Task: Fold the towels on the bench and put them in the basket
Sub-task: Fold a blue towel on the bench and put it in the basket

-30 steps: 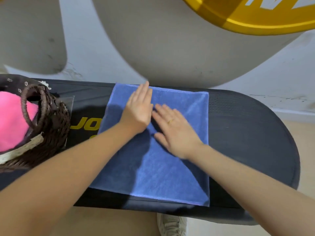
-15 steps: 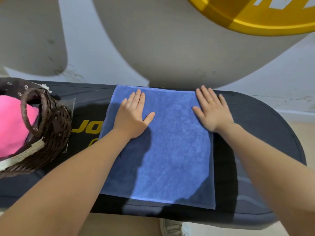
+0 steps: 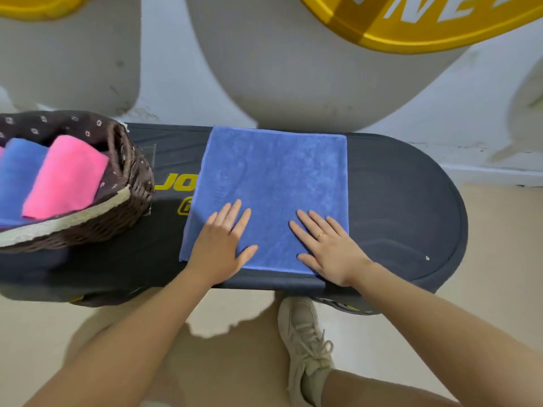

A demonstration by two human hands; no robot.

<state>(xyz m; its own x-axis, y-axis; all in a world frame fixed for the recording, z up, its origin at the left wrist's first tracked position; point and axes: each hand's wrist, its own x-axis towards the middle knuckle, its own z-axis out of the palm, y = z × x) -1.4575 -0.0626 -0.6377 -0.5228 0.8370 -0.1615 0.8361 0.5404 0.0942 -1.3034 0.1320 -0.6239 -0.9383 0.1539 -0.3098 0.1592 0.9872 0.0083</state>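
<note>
A person's left hand (image 3: pixel 219 249) and right hand (image 3: pixel 327 249) are lying flat, fingers straight and spread, on the near edge of a square blue terry towel (image 3: pixel 271 189) spread out on a dark, round-ended padded counter (image 3: pixel 411 207). Neither hand is gripping anything; both are only pressing the cloth down, the right one at the towel's near right corner, a thin gold ring (image 3: pixel 319 235) showing on one finger. The towel is lying smooth and apparently not yet folded further, so the folding of this piece appears to be still ahead, along with its transfer. At the counter's left end, a brown woven wicker basket (image 3: pixel 123 207) with a dark flower-print lining is already holding a folded pink towel (image 3: pixel 66 177) and a folded blue towel (image 3: pixel 17 174) side by side, suggesting the job is well along. No other loose towels are showing on the counter. Yellow lettering (image 3: pixel 174 186) on the counter, partly covered by the towel, is reading "JO"; white letters on a yellow band (image 3: pixel 426 22) above are cut off and cannot be made out in full.
</note>
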